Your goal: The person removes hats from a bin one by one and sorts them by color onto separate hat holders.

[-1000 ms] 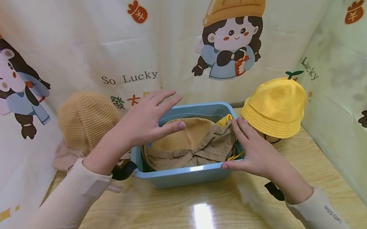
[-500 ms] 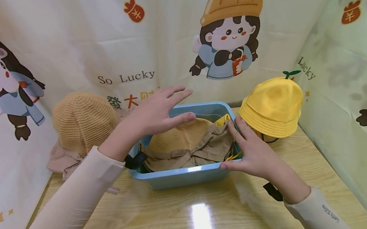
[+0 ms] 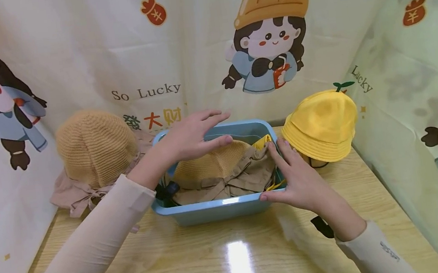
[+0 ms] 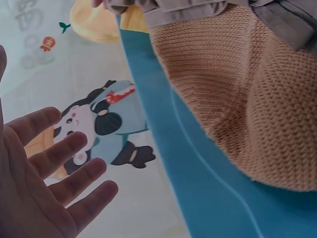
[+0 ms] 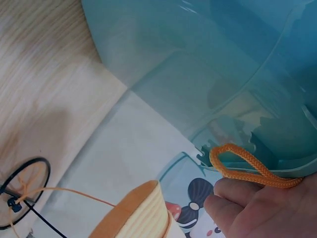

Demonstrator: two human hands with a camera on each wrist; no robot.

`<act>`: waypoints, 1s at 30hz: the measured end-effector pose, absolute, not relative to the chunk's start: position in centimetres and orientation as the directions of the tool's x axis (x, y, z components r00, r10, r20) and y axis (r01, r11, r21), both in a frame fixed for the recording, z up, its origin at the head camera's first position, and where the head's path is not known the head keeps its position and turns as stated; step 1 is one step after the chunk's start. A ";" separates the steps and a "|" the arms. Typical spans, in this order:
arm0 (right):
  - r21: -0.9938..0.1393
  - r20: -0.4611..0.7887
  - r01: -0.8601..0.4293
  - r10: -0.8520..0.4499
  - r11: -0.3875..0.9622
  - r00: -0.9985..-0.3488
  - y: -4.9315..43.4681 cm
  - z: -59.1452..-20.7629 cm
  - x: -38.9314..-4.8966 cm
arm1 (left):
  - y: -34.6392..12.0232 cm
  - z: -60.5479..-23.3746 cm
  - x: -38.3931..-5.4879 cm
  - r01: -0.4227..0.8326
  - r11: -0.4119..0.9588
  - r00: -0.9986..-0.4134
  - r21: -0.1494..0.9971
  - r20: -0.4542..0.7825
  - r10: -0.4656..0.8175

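My left hand (image 3: 196,137) hovers above a blue plastic basin (image 3: 212,212) with its fingers spread and nothing held. In the left wrist view its fingers (image 4: 69,186) are outstretched beside the basin wall. Inside the basin lies a tan knitted hat (image 3: 214,162) with a grey-brown fabric brim and bow (image 3: 226,183). Some yellow fabric (image 3: 262,142) shows at the basin's right end. My right hand (image 3: 300,179) rests on the basin's right front corner, its fingers extended along the side rim, thumb on the front rim. An orange cord loop (image 5: 242,166) hangs by its fingers.
Left of the basin stands another tan knitted hat (image 3: 95,147) with a pinkish bow brim (image 3: 78,194). To the right, a yellow bucket hat (image 3: 320,128) with a green sprout sits raised on a support. Printed cloth (image 3: 193,57) encloses the wooden table (image 3: 201,257) at back and sides.
My left hand has moved rightward over the basin, staying spread. The right hand keeps its place at the corner. The whole head view has shifted slightly left.
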State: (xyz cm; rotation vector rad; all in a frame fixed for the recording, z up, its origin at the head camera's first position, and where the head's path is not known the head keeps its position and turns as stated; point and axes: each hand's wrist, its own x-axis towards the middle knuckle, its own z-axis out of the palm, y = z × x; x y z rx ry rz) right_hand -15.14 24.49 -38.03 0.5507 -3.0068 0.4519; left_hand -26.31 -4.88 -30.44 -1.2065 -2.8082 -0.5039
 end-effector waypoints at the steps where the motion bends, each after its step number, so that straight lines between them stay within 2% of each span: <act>1: -0.270 0.105 -0.357 -0.342 0.894 -0.934 24.5 -38.0 -15.1 | -4.9 -30.7 -26.4 0.713 0.642 -0.695 0.282 0.160 0.701; 8: -0.262 0.114 -0.370 -0.352 0.891 -0.929 24.4 -38.0 -15.1 | -4.6 -31.7 -26.5 0.699 0.640 -0.696 0.318 0.098 0.712; 20: -0.241 0.146 -0.400 -0.374 0.884 -0.916 24.4 -38.3 -15.0 | -4.2 -33.4 -26.8 0.694 0.635 -0.691 0.340 0.065 0.720; 30: -0.236 0.128 -0.386 -0.365 0.892 -0.922 24.7 -38.3 -15.2 | -3.6 -33.9 -27.4 0.673 0.657 -0.695 0.340 -0.012 0.719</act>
